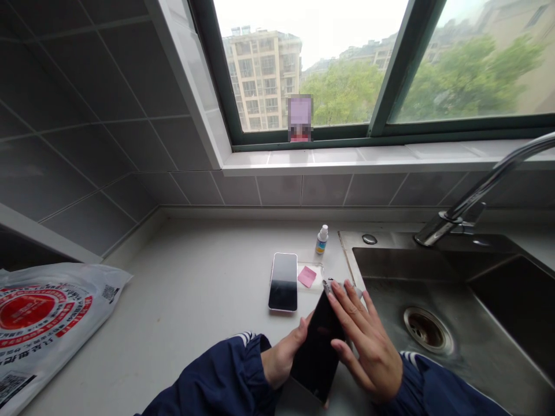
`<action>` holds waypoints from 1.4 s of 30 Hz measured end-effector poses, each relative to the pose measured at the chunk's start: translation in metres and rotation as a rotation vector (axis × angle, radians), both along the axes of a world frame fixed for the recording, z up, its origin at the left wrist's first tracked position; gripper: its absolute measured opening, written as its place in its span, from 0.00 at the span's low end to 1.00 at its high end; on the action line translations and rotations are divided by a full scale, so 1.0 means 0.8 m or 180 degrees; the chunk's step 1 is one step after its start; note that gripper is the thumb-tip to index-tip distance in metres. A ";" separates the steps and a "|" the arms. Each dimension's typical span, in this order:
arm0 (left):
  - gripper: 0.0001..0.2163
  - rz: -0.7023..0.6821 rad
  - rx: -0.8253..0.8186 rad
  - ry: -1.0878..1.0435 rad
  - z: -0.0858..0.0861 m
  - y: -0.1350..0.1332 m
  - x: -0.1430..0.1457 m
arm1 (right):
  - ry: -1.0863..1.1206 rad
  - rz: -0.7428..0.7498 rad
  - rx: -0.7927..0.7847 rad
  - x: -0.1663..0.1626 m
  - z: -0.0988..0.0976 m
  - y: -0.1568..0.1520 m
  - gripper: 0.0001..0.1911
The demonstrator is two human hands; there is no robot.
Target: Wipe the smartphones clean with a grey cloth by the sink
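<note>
Gripping the black phone w/ the L hand: thumb along its L edge, other fingers mostly hidden underneath, so can't tell their spread. Phone's tilted, held above the counter, just L of the sink. R hand lies over its upper R side, fingers nearly straight & slightly spread, thumb apart; a pale scrap, mostly hidden, shows by the fingertips. Plastic bag far L. Beyond the hands, 2nd phone lies flat next to a pink note; small bottle stands upright behind. Tap at R, then window, trees & bldg outside.
</note>
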State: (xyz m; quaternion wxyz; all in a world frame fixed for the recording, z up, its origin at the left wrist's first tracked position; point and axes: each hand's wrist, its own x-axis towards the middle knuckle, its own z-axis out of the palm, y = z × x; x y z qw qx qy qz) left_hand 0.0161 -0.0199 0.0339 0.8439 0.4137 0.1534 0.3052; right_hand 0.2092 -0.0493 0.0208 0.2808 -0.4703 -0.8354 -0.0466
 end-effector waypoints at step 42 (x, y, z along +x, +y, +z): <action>0.25 -0.0017 -0.0373 -0.0234 -0.015 0.003 -0.003 | 0.0251 0.0516 -0.0194 -0.012 0.006 -0.010 0.33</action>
